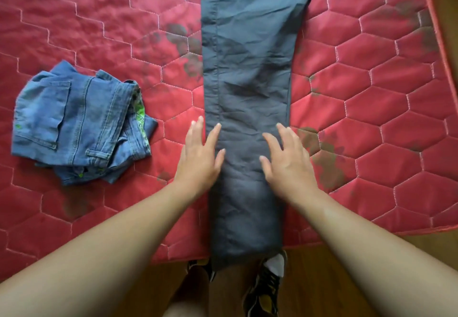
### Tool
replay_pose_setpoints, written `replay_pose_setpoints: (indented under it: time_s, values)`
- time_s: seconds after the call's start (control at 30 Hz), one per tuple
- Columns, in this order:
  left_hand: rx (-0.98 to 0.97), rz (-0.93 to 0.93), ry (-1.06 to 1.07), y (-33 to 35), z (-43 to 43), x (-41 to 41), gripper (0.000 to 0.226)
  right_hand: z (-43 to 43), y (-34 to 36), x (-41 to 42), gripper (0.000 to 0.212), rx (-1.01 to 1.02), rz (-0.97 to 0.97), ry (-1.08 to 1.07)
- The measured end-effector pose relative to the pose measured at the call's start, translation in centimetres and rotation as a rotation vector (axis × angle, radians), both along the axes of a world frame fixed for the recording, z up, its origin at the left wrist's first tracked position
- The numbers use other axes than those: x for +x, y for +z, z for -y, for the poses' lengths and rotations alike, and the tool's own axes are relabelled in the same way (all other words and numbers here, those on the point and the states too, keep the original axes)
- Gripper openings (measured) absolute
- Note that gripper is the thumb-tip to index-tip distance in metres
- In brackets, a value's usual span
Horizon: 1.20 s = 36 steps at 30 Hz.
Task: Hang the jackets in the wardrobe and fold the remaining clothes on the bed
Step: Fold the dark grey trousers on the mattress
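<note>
From the head camera, looking down, both my arms reach forward over the near edge of the bed [99, 31], a red quilted mattress with hexagon stitching and dark blotches. A pair of dark grey trousers [247, 68] lies flat along the middle of it, legs laid together. They run from the top of the view down to the near edge, where the end hangs a little over.

My left hand [200, 153] lies palm down on the left edge of the trousers, fingers straight and spread, some of them on the mattress beside the cloth. My right hand [287, 158] lies palm down on the right edge in the same way, fingers spread. The two hands are apart, with a strip of trouser cloth between them, and neither grips anything.

Well to the left, a folded pair of blue jeans [79, 128] sits on the mattress. Below the bed edge I see wooden floor [322, 279] and my dark shoe [270, 282].
</note>
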State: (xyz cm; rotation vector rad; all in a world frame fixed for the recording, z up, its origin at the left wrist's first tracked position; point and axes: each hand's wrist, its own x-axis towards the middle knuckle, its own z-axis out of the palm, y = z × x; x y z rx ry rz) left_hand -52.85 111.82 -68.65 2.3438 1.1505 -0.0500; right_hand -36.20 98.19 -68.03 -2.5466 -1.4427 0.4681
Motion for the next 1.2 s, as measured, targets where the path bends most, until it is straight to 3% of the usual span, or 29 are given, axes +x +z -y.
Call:
replay_pose_setpoints:
  time_s: [0.1,0.17,0.27,0.33,0.47,0.57,0.7,0.8,0.9,1.03,1.2]
  values:
    - [0.151,-0.095,-0.229,-2.5,-3.3,3.1,0.069,-4.2,-2.5,2.4,0.077,-0.152,0.136,0.126]
    - [0.169,-0.244,-0.343,-3.9,-4.3,3.5,0.071,-4.4,-4.2,3.6,0.082,-0.301,0.144,0.149]
    - [0.146,-0.289,-0.389,-4.3,-4.6,3.1,0.074,-3.9,-4.1,3.5,0.083,-0.388,0.154,0.144]
    - [0.143,-0.260,-0.401,-3.3,-5.2,3.2,0.073,-4.8,-2.5,3.5,0.080,-0.347,0.143,0.123]
    - [0.203,0.011,-0.308,-1.8,-9.5,5.7,0.057,-9.8,0.0,7.4,0.055,-0.022,0.199,0.086]
    - [0.246,0.077,-0.273,-2.0,-14.6,10.8,0.060,-16.1,0.2,12.3,0.065,0.035,0.222,0.071]
    - [0.263,-0.100,-0.264,-3.9,-19.8,16.3,0.073,-22.7,-2.1,18.4,0.081,-0.183,0.322,0.140]
    - [0.237,-0.266,-0.299,-5.0,-20.8,16.6,0.079,-23.1,-4.4,20.4,0.086,-0.324,0.226,0.196]
    - [0.242,-0.264,-0.292,-4.3,-21.2,16.6,0.073,-22.9,-4.6,20.7,0.084,-0.316,0.278,0.200]
    - [0.399,-0.091,-0.204,-2.8,-25.0,20.0,0.051,-26.8,-2.7,22.5,0.066,-0.041,0.429,0.250]
    - [0.362,-0.200,-0.182,-5.8,-28.1,22.9,0.072,-30.4,-6.1,24.9,0.081,-0.129,0.313,0.208]
